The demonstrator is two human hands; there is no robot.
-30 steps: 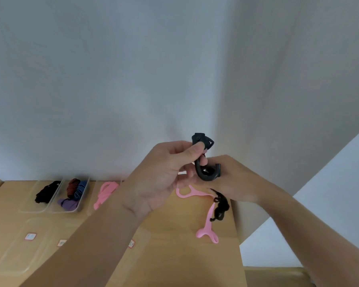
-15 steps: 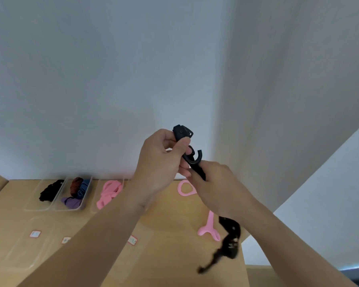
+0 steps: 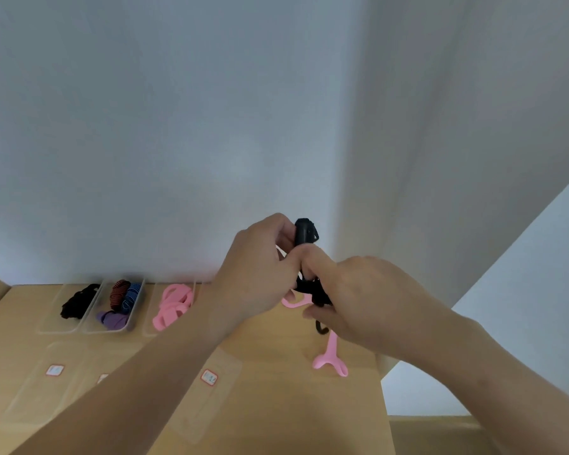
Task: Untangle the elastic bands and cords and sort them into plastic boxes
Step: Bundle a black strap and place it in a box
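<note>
I hold a black cord point(image 3: 304, 233) up in front of me above the wooden table point(image 3: 276, 405). My left hand point(image 3: 260, 274) grips its upper end, which sticks out above my fingers. My right hand point(image 3: 358, 303) is closed around the bunched lower part, and a short black tail point(image 3: 321, 330) hangs below it. Two pink bands lie on the table behind my hands: one point(image 3: 293, 302) mostly hidden, the other point(image 3: 330, 359) near the right edge.
Three clear plastic boxes stand at the back left: one with black bands point(image 3: 78, 302), one with striped and purple bands point(image 3: 122, 303), one with pink bands point(image 3: 173, 305). Clear lids with red-edged labels point(image 3: 209, 377) lie nearer. The table's right edge point(image 3: 383, 405) drops off.
My right hand has gathered the long dangling black tail up into its grip and risen to meet my left hand. The view shifted slightly.
</note>
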